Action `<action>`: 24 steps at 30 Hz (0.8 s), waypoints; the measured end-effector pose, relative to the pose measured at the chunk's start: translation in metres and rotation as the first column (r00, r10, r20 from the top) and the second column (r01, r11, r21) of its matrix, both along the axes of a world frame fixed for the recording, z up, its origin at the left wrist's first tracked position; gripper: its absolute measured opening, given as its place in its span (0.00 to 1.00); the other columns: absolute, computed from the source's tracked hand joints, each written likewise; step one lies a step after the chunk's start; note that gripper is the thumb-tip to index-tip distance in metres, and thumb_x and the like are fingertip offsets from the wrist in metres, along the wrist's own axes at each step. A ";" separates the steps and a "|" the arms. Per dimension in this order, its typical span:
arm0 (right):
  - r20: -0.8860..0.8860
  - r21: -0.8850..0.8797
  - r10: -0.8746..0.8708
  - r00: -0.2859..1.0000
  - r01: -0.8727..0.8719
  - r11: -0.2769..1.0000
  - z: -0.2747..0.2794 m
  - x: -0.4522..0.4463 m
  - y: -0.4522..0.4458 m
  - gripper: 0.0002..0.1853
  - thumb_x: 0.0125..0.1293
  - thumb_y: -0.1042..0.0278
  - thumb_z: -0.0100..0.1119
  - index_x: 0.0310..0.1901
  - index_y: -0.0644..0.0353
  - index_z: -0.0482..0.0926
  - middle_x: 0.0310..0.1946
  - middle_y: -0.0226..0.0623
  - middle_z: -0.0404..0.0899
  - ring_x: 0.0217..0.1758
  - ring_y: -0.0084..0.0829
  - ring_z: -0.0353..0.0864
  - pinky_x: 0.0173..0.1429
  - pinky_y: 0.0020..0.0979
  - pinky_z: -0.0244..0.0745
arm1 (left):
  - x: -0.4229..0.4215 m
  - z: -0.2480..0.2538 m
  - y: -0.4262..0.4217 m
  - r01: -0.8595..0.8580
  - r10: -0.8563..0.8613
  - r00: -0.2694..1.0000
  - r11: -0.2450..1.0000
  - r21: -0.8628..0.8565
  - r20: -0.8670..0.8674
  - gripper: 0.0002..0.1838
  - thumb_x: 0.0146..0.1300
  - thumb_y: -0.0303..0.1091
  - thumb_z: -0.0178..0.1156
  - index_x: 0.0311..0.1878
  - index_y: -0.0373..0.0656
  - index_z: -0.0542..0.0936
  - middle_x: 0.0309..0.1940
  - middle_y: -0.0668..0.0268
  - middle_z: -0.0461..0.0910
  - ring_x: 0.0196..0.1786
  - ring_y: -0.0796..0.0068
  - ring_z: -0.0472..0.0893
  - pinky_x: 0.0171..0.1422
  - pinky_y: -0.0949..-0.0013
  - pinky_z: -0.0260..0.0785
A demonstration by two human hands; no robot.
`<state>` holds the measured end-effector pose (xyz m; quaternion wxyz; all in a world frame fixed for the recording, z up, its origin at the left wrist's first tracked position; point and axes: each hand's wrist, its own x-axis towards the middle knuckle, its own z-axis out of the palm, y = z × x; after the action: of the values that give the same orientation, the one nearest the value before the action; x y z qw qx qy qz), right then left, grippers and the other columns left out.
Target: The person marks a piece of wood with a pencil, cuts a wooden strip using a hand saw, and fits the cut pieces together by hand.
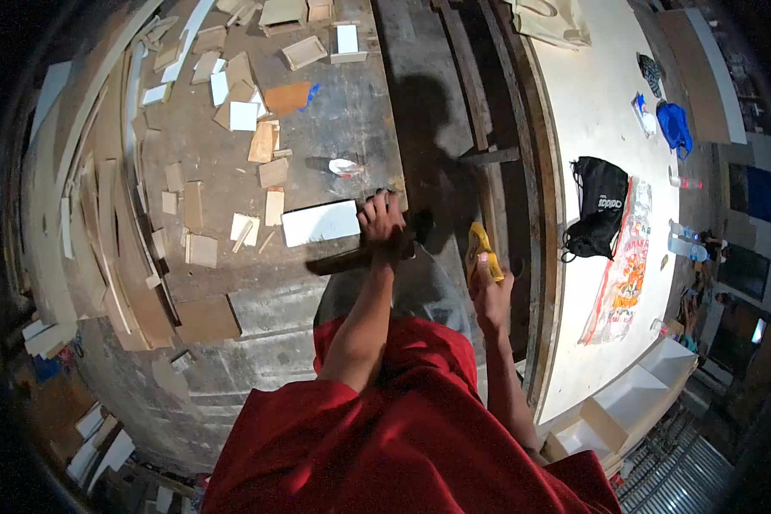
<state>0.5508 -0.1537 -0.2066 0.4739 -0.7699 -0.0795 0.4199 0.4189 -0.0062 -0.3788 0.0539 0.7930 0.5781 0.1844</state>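
My left hand [383,219] presses down on the right end of a white board [321,224] at the table's edge, its fingers curled over it. A dark strip [338,260] lies along the table edge just below the board. My right hand [492,291] is beyond that edge, over the gap, wrapped round the yellow handle of a handsaw [480,248]. The saw's blade is hard to make out against the dark floor. A small crumpled white piece [344,167] lies on the table above my left hand.
Wood offcuts [272,173] and small white panels [243,116] are scattered over the worktable [223,163]. Long strips [107,231] line its left side. Across the gap, a pale table [565,343] bears a black drawstring bag [600,206] and a printed plastic sack [621,274].
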 end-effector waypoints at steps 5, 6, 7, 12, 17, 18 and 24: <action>-0.001 0.079 -0.089 0.996 0.089 0.993 -0.021 0.003 -0.007 0.25 0.76 0.43 0.64 0.27 0.51 0.72 0.17 0.19 0.65 0.17 0.16 0.62 0.21 0.26 0.54 | -0.004 0.003 0.009 0.102 -0.082 0.878 0.995 -0.017 0.471 0.13 0.64 0.30 0.59 0.52 0.40 0.79 0.45 0.54 0.78 0.47 0.45 0.76 0.53 0.46 0.64; -0.008 0.072 -0.089 0.996 0.089 0.993 -0.025 0.004 -0.012 0.25 0.76 0.43 0.64 0.27 0.51 0.72 0.17 0.19 0.65 0.17 0.16 0.62 0.21 0.26 0.54 | -0.003 0.004 0.008 0.141 -0.114 0.827 0.990 -0.007 0.551 0.10 0.66 0.30 0.57 0.49 0.39 0.78 0.41 0.51 0.76 0.46 0.45 0.75 0.53 0.46 0.63; -0.011 0.058 -0.101 0.995 0.102 0.993 -0.029 0.009 -0.014 0.25 0.76 0.43 0.64 0.26 0.51 0.71 0.17 0.19 0.65 0.17 0.16 0.62 0.21 0.26 0.54 | -0.003 0.005 0.007 0.141 -0.113 0.829 0.990 -0.009 0.547 0.10 0.66 0.30 0.57 0.49 0.39 0.78 0.41 0.51 0.76 0.46 0.45 0.75 0.53 0.46 0.63; 0.071 0.018 -0.109 0.992 0.108 0.994 -0.038 0.031 -0.026 0.26 0.76 0.43 0.63 0.26 0.51 0.70 0.17 0.20 0.65 0.17 0.16 0.62 0.21 0.26 0.54 | -0.027 0.041 -0.003 0.377 -0.302 0.834 0.923 -0.078 0.461 0.08 0.71 0.32 0.60 0.46 0.39 0.80 0.39 0.53 0.76 0.46 0.48 0.76 0.50 0.49 0.66; 0.041 0.017 -0.162 0.986 0.162 0.987 -0.038 0.055 -0.028 0.25 0.76 0.42 0.64 0.31 0.56 0.76 0.19 0.19 0.68 0.19 0.16 0.63 0.23 0.26 0.55 | -0.087 0.033 -0.036 0.429 -0.361 0.882 0.881 -0.199 0.303 0.08 0.64 0.27 0.65 0.46 0.44 0.83 0.42 0.59 0.78 0.48 0.52 0.78 0.55 0.52 0.69; 0.034 0.013 -0.160 0.987 0.159 0.987 -0.039 0.060 -0.028 0.25 0.76 0.42 0.64 0.31 0.56 0.76 0.19 0.19 0.68 0.19 0.16 0.63 0.23 0.26 0.55 | -0.090 0.027 -0.040 0.442 -0.358 0.878 0.861 -0.250 0.319 0.07 0.64 0.26 0.66 0.45 0.44 0.83 0.42 0.59 0.79 0.48 0.52 0.78 0.54 0.51 0.70; 0.084 -0.064 -0.064 0.994 0.069 0.996 -0.047 0.079 -0.030 0.24 0.75 0.42 0.64 0.31 0.54 0.76 0.21 0.20 0.69 0.20 0.16 0.64 0.23 0.26 0.55 | -0.057 0.037 -0.034 0.308 -0.180 0.908 0.899 -0.312 0.379 0.08 0.65 0.25 0.68 0.47 0.39 0.84 0.45 0.59 0.78 0.50 0.50 0.78 0.53 0.50 0.72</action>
<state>0.6299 -0.1835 -0.2540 0.4580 -0.8042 -0.0590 0.3742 0.3624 -0.0400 -0.3415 0.3221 0.7922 0.4783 0.1998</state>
